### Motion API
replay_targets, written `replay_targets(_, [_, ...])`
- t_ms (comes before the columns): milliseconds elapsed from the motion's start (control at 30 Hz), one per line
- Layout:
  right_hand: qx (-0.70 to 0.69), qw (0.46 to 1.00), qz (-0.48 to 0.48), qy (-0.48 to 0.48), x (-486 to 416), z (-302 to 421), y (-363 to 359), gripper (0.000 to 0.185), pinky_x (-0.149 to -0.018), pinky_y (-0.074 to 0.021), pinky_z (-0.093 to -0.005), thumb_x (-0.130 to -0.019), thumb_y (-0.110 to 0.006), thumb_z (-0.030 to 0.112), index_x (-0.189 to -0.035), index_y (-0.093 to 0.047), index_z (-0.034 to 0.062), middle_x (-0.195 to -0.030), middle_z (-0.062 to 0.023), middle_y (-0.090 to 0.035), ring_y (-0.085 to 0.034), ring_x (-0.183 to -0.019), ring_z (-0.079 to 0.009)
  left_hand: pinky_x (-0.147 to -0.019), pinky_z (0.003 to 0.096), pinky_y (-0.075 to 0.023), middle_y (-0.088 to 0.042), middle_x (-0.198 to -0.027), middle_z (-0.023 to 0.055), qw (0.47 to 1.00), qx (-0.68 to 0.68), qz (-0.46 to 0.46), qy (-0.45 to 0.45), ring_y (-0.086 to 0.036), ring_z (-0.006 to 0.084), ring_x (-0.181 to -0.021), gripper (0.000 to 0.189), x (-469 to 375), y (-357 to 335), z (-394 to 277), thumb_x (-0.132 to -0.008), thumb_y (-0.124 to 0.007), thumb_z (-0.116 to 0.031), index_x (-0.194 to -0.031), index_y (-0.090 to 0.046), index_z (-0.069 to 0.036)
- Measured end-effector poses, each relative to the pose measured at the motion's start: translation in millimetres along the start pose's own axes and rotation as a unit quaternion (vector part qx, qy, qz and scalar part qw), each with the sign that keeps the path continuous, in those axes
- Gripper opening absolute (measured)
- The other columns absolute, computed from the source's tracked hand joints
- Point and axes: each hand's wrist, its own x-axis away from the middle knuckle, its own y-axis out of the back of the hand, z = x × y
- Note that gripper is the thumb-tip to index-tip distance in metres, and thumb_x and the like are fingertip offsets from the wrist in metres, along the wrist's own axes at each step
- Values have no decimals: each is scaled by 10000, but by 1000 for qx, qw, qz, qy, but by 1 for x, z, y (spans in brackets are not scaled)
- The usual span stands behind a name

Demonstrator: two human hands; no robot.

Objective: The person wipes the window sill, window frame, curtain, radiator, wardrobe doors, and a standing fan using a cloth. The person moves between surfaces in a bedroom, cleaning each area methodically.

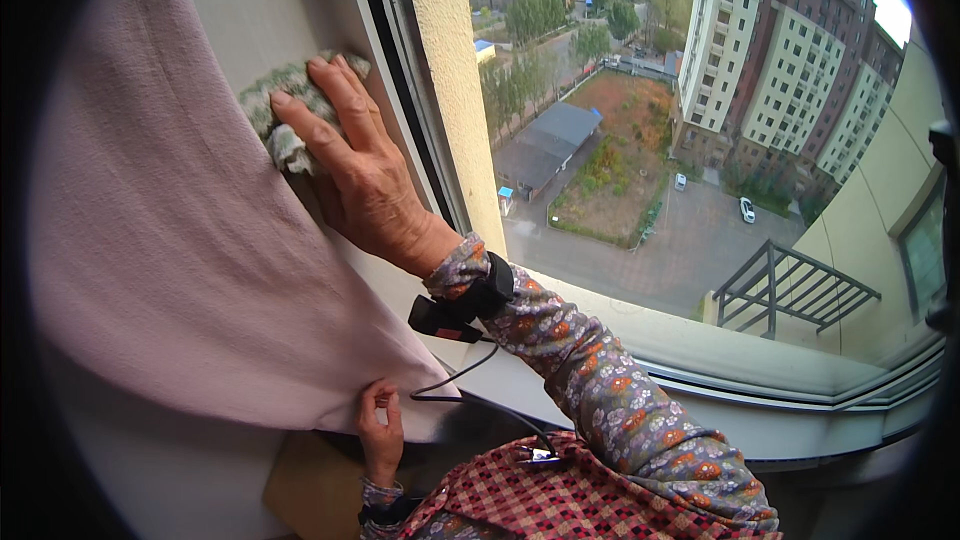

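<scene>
A crumpled green-and-white cloth (281,94) lies under my right hand (367,157), whose fingers press it against the pale wall (247,0) beside the window frame. Below, my left hand (381,424) grips the lower edge of a pink curtain (210,262) with bent fingers. That fabric spreads across the left of the view, and its upper edge runs close by the cloth. Part of my right thumb is hidden behind the hand.
A window frame (409,75) rises right of my hand, with a white sill (517,386) below. A black device (446,319) is strapped to my right wrist, and its cable (480,401) loops toward my checked apron (510,491). Outside stand tall buildings (795,67) and a metal rack (795,289).
</scene>
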Motion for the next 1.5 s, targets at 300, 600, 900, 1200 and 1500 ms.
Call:
replay_targets(300, [13,1000,-16,-24,66,-9,4,518,-1085,-400,-480,-822,-717,78,-1315,-561,115,-1431,-255,-410,-411,-1336,-447,-770,312,-510,-658,-973,103,1000,20,-1,18,-623,194,-824,217,4,-8,11,-936,-583,-58,-1144,-582,5])
replay_targets(600, [8,976,128,-174,299,-5,22,730,-1124,-334,-505,-657,-585,-132,-1340,-531,118,-1484,-263,-338,-348,-1368,-476,-765,322,-521,-665,-963,112,1000,7,11,21,-637,197,-817,226,4,-9,22,-924,-591,-47,-1143,-585,4])
replay_targets(900, [4,987,79,-141,217,2,8,687,-1111,-361,-488,-710,-567,-150,-1336,-547,133,-1472,-251,-358,-361,-1364,-469,-743,331,-525,-666,-939,115,999,6,15,29,-642,213,-802,219,11,-15,23,-915,-595,-38,-1131,-592,1])
replay_targets(1200, [-12,990,58,-128,220,-7,4,796,-1123,-336,-509,-554,-572,-182,-1304,-562,83,-1464,-265,-370,-362,-1361,-481,-755,326,-523,-672,-952,116,999,3,32,35,-645,213,-819,220,7,-19,23,-920,-585,-33,-1135,-590,6])
replay_targets(1500, [11,911,98,-401,376,27,15,557,-1070,-379,-415,-857,-590,-52,-1388,-434,4,-1508,-272,-283,-356,-1356,-460,-734,337,-531,-681,-954,120,998,4,43,41,-653,229,-807,219,17,-32,43,-915,-601,-37,-1131,-591,-3])
